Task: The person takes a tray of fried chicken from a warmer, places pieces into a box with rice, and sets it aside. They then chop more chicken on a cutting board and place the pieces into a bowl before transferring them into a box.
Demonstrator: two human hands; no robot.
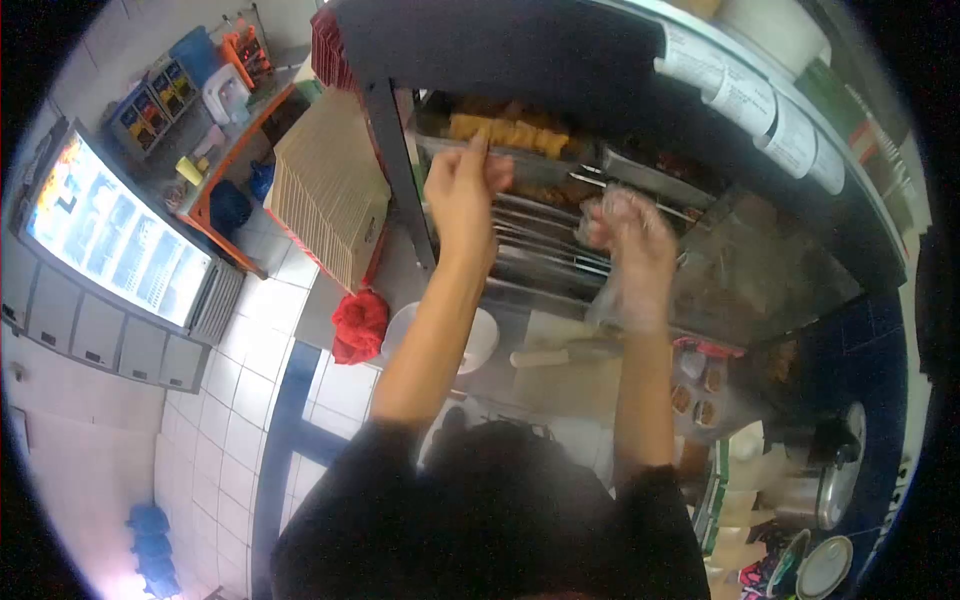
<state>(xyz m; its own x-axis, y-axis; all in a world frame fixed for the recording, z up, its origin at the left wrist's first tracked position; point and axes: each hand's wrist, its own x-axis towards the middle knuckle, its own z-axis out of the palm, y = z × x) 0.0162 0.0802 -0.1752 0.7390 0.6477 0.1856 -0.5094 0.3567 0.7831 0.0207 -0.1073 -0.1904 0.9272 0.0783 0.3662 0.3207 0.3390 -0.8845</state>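
My left hand [465, 195] is raised before the open warming cabinet, close to a tray of yellow-orange food pieces [510, 132]. Its fingers are bent together at the tips; whether a small thing sits between them cannot be made out. To the right, my right hand [640, 250] is blurred, with its fingers curled around a thin clear plastic bag [606, 300] that hangs below the wrist side. Behind it are metal trays with browned food [550, 192] and a metal utensil handle [588, 180]. Below the hands, a knife [560, 355] lies on a pale cutting board [570, 385].
A white round bowl [482, 340] and a red cloth [358, 325] are on the counter at left, beside a stack of cardboard sheets [330, 185]. Small filled cups [690, 390] stand at right, near metal pots [810, 497]. A glass-door fridge [115, 235] stands far left.
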